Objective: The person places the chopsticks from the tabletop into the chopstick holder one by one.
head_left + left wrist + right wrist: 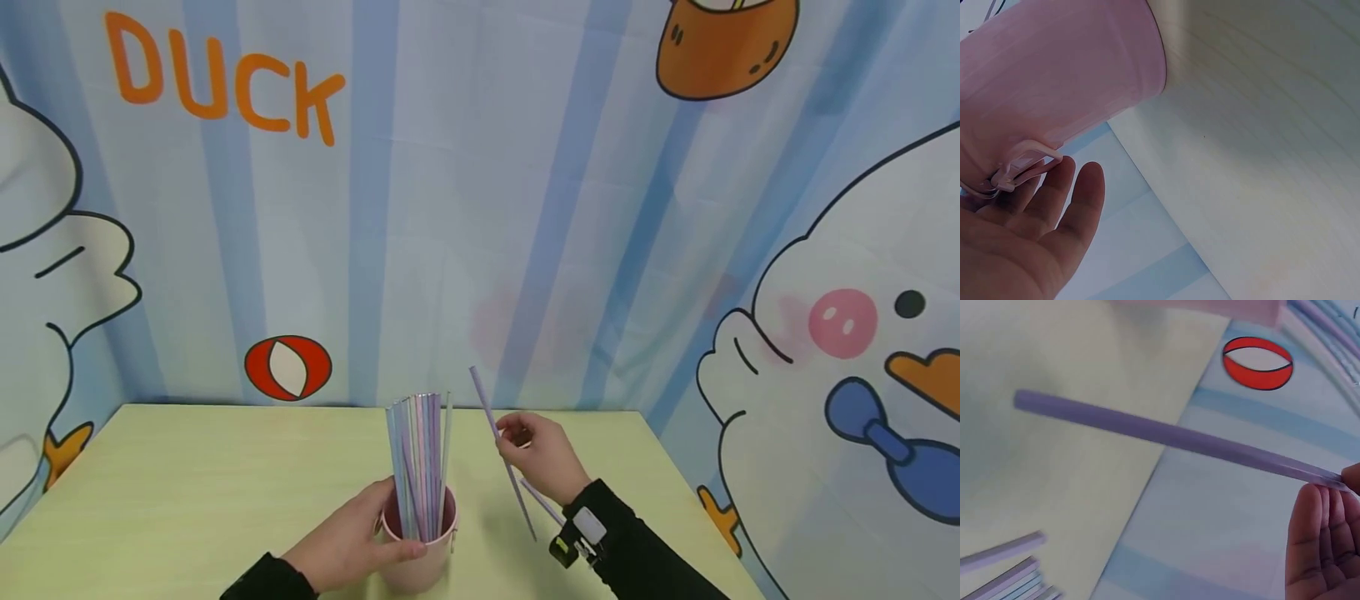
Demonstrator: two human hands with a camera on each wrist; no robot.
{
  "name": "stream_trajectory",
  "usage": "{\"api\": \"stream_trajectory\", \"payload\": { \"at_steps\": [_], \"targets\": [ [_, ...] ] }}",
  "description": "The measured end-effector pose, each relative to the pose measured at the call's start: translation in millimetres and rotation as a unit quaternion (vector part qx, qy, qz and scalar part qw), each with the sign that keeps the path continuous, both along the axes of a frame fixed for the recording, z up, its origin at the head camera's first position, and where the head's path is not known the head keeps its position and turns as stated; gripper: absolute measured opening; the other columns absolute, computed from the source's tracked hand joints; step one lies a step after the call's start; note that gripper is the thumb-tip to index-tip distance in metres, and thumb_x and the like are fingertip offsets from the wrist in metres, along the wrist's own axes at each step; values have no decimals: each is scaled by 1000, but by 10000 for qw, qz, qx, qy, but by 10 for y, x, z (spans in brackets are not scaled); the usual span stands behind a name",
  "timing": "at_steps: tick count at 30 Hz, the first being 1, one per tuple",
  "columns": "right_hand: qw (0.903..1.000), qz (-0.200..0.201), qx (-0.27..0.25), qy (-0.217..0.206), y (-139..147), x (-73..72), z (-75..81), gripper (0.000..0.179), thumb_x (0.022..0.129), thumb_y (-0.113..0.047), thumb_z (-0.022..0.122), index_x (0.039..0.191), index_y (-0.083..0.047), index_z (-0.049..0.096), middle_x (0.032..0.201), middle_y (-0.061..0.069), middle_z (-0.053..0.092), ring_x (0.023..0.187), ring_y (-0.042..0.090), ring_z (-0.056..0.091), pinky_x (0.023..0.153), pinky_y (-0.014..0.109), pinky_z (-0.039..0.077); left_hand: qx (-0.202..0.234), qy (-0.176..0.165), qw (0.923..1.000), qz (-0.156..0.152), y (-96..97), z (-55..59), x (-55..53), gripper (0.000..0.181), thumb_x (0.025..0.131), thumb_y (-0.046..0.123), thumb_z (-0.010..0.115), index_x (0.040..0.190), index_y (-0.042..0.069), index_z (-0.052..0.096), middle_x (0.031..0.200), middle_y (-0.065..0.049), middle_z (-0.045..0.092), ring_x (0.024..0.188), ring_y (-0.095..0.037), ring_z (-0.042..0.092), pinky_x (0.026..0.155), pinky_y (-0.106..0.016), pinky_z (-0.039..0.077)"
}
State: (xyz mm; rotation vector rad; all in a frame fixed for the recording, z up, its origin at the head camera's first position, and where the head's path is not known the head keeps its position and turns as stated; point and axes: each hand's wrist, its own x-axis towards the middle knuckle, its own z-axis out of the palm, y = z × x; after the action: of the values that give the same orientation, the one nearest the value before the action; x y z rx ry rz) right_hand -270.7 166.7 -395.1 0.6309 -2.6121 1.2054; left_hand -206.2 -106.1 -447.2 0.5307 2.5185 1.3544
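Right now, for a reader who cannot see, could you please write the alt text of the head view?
A person's right hand holds a thin purple stick at a slant, while the left hand grips a pink bucket of upright pastel sticks. Behind the pale yellow table is a blue striped cloth with the orange word DUCK.

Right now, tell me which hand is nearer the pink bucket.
Left. The left hand holds the pink bucket around its side; the right hand is apart, to its right, pinching a purple straw.

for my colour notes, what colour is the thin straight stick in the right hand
The thin straight stick is plain purple, clearest in the right wrist view.
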Motion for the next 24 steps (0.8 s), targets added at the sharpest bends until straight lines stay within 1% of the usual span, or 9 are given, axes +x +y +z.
{"api": "stream_trajectory", "payload": {
  "at_steps": [1, 3, 7, 10, 14, 18, 21, 24],
  "targets": [
    [9999, -12, -102, 18, -50, -11, 39, 14, 91, -11, 66, 104, -6, 69, 81, 1, 64, 75, 15, 61, 63, 34, 55, 3, -7, 10000, 7, 1, 0, 2, 99, 74, 54, 75, 152, 14, 30, 142, -11, 48, 117, -28, 52, 101, -61, 42],
    [9992, -8, -394, -88, -140, -26, 121, 17, 92, -13, 66, 107, -6, 68, 84, 3, 65, 76, 16, 62, 64, 34, 57, 16, -27, 10000, 16, 2, 1, 5, 99, 74, 55, 75, 152, 13, 30, 143, -12, 47, 118, -29, 52, 101, -62, 41],
    [9957, 91, -906, -192, -286, -58, 275, 20, 93, -12, 64, 111, -2, 66, 87, 7, 65, 77, 19, 63, 66, 32, 61, 66, -71, 10000, 19, 1, 3, 6, 99, 74, 53, 76, 153, 14, 29, 143, -12, 47, 119, -30, 51, 101, -63, 40],
    [9930, 185, -1163, -107, -361, -80, 354, 21, 93, -9, 63, 112, 0, 65, 88, 9, 65, 77, 21, 64, 67, 31, 61, 90, -65, 9999, -5, -5, -2, 0, 100, 74, 54, 76, 153, 14, 29, 144, -12, 47, 120, -30, 51, 101, -62, 41],
    [9880, 198, -1529, -96, -441, -90, 426, 22, 93, -9, 63, 113, 1, 64, 89, 11, 65, 77, 22, 64, 68, 31, 62, 92, -36, 9999, -34, -5, -10, -6, 99, 75, 54, 75, 153, 14, 28, 144, -12, 46, 120, -30, 51, 101, -62, 41],
    [9830, 268, -1817, -77, -519, -104, 463, 25, 93, -9, 63, 114, 4, 63, 91, 13, 64, 77, 22, 64, 68, 31, 62, 90, -45, 9999, -27, -1, -12, -10, 99, 76, 53, 75, 153, 14, 27, 144, -11, 46, 118, -29, 51, 101, -61, 42],
    [9808, 383, -1913, -75, -571, -113, 452, 25, 93, -6, 64, 114, 7, 62, 91, 15, 64, 77, 23, 64, 68, 32, 62, 89, -45, 9999, -29, -3, -13, -15, 99, 76, 53, 75, 153, 15, 27, 143, -11, 47, 115, -27, 52, 101, -60, 43],
    [9793, 422, -1971, -172, -613, -116, 416, 21, 92, -4, 63, 111, 6, 62, 90, 15, 64, 76, 23, 64, 67, 32, 63, 75, -30, 10000, -36, -9, -16, -20, 98, 76, 53, 75, 153, 15, 28, 142, -10, 47, 114, -26, 52, 101, -59, 44]
  ]
}}
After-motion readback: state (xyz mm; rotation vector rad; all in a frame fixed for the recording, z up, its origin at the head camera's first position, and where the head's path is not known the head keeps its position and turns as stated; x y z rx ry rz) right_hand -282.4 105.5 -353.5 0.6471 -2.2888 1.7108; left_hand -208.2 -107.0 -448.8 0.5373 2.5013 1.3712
